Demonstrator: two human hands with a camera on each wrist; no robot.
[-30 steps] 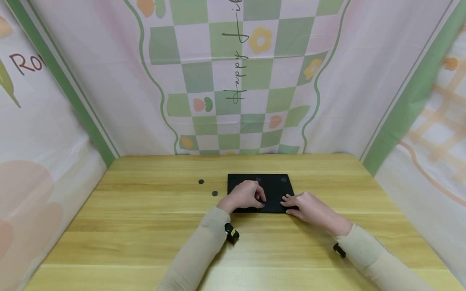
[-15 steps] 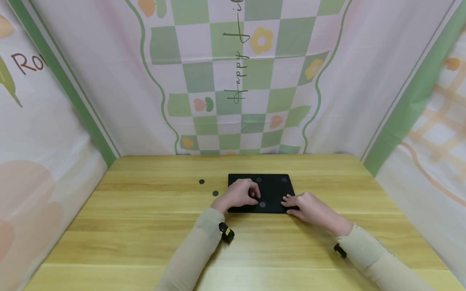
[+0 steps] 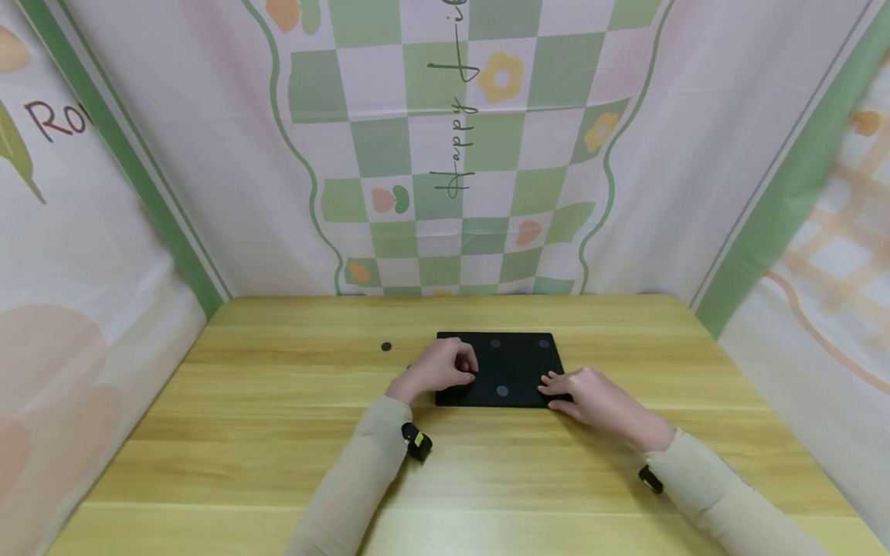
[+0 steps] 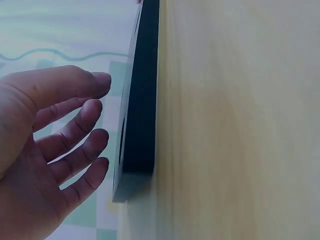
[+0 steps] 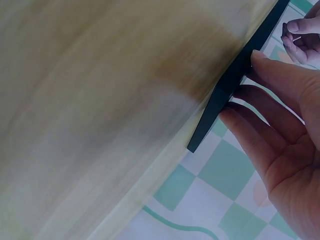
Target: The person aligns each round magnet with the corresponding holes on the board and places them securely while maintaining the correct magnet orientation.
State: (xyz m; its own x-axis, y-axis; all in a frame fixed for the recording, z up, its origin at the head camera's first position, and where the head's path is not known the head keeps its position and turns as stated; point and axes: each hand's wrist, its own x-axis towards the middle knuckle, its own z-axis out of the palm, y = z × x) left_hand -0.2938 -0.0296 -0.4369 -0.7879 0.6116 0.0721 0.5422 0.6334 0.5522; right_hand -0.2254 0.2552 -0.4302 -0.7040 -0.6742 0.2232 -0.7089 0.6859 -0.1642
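A flat black rectangular board (image 3: 521, 367) lies on the table, with three round dark grey discs on its top, one of them a disc (image 3: 502, 391) near the front edge. My left hand (image 3: 438, 364) hovers over the board's left part, fingers loosely bent; in the left wrist view the thumb and fingers stand apart with nothing between them. At the board's right front corner, my right hand (image 3: 587, 395) rests its fingertips on the board. A loose disc (image 3: 385, 347) lies on the table to the left. Another is almost wholly hidden behind my left hand.
The wooden table (image 3: 278, 432) ends at the back against a checked cloth (image 3: 438, 193). Printed cloth also hangs at both sides. A small black device (image 3: 417, 442) is strapped to the left wrist, and another (image 3: 650, 479) to the right.
My left hand has moved left from the front disc, uncovering that disc and now covering most of the nearer loose one. My right hand stays at the board's corner.
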